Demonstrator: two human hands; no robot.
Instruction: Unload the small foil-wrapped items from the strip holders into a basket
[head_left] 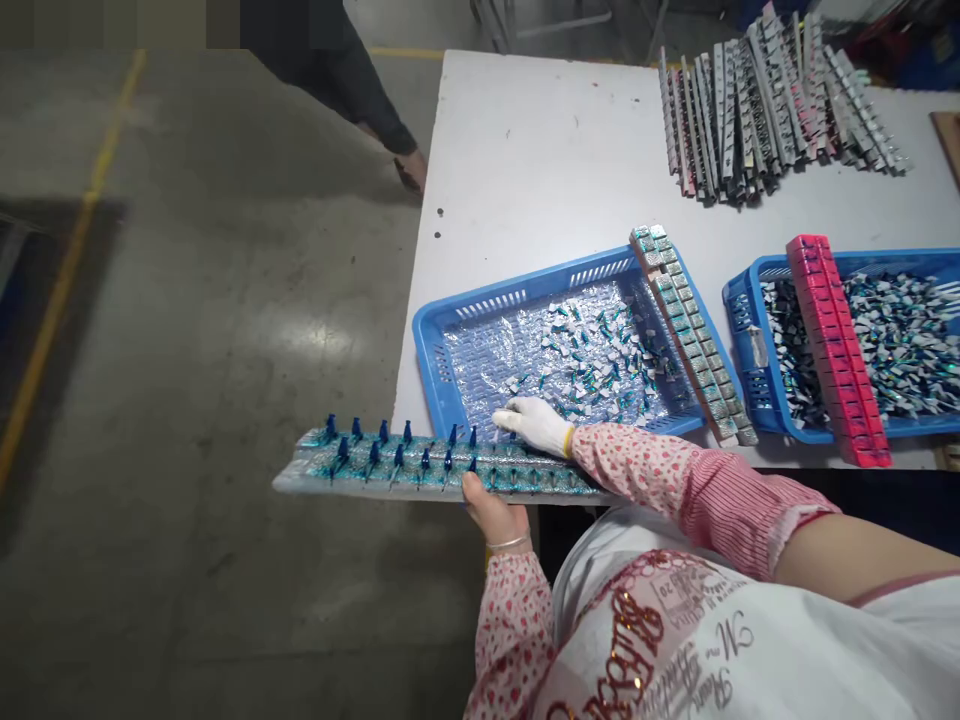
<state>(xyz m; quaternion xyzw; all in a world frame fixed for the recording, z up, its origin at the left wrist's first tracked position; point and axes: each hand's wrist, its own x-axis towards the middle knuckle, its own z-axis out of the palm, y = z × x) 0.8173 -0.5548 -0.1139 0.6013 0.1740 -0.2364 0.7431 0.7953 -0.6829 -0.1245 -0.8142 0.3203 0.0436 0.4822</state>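
A long double-row holder strip (390, 468), silvery with blue-green glitter, lies across the front of me and sticks out past the table to the left. Small dark-blue pieces stand upright along its left part; its right part shows only short stubs. My left hand (495, 512), bare with a bracelet, grips the strip's near edge, thumb on top. Just above the strip, at the near rim of a blue plastic basket (431, 365), is my right hand (534, 424) in a white glove. Its fingers are drawn together, and what they may hold is hidden. Small blue-and-white pieces (600, 350) lie loose in the basket.
A glittery strip pair (694, 340) rests across the basket's right end. Beside it, a second blue basket (757, 400) full of small pieces carries a pink strip (838, 350). Many strips (757, 110) are piled on the white table (540, 150). A person's leg (352, 90) shows beyond.
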